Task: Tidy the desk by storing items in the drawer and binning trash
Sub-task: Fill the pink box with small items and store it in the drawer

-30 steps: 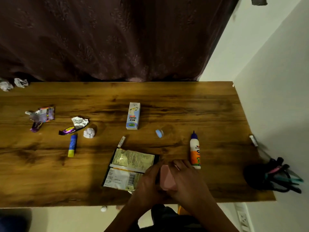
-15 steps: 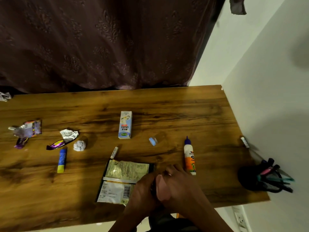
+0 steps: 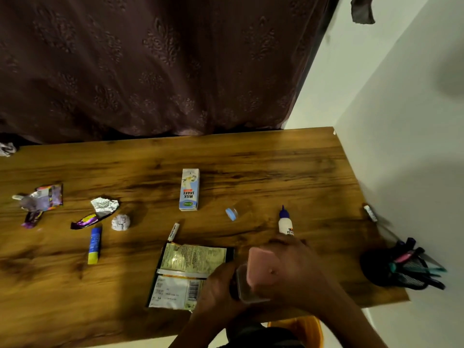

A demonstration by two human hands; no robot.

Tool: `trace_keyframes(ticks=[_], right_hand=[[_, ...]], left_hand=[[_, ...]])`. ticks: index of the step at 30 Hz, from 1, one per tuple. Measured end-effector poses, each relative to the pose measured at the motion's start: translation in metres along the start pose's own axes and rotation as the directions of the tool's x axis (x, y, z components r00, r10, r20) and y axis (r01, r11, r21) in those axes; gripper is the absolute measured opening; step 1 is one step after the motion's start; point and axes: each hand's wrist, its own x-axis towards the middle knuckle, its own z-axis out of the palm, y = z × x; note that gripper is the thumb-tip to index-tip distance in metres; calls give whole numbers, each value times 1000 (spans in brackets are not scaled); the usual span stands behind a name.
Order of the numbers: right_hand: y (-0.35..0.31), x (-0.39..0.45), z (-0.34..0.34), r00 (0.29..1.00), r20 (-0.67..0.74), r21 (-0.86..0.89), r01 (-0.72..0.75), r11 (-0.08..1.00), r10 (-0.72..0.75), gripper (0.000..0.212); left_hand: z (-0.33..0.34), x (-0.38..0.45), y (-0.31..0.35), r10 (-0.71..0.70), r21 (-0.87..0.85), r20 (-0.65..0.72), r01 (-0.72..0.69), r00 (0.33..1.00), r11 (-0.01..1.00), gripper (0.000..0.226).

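Near the desk's front edge, both hands hold a small pink box (image 3: 258, 268) with a clear part (image 3: 244, 287) below it. My left hand (image 3: 216, 290) grips it from the left, my right hand (image 3: 298, 270) from the right. On the wooden desk (image 3: 276, 172) lie a flat food packet (image 3: 185, 275), a milkshake carton (image 3: 189, 189), a glue bottle (image 3: 285, 222), a blue-yellow glue stick (image 3: 95, 244), a small white tube (image 3: 173, 231), a blue cap (image 3: 231, 213), a paper ball (image 3: 121, 222) and foil wrappers (image 3: 100, 212).
More crumpled wrappers (image 3: 41, 200) lie at the left, a white scrap (image 3: 7, 148) at the far left corner. A dark holder with pens (image 3: 399, 267) stands at the right by the white wall, a small white stick (image 3: 370, 213) behind it. An orange object (image 3: 301, 327) shows under the desk edge.
The view has tilted up and shifted. My hands have turned the pink box so its pink face shows more, with the clear part visible beneath it.
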Motion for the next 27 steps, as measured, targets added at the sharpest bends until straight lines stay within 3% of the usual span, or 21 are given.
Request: trace_keyframes(ticks=[2,4,6,9,16,22,27], right_hand=[[17,-7,-12,991,13,7,-135,991,135,79],[32,-19,-27,942,-141,103,-293,951,306,71],[45,-31,-40,825,-260,239,-449,861,502,62],[71,-53,-35,725,-258,175,-615,769,638,67],[98,-72,15,617,-143,19,-780,626,774,54],[110,-64,51,600,-91,21,-797,604,795,62],[117,-51,71,638,-163,17,-761,649,753,67]], left_hand=[[-1,0,2,27,-12,-25,-28,999,1000,53],[0,1,0,54,-28,-56,-56,997,998,51],[2,0,-1,85,-19,-77,-87,993,996,58],[4,1,-6,89,-30,-72,-91,993,995,53],[5,3,-8,144,4,-105,-144,984,990,62],[7,3,-12,158,1,-111,-158,981,987,63],[8,3,-15,154,-8,-103,-156,983,988,58]])
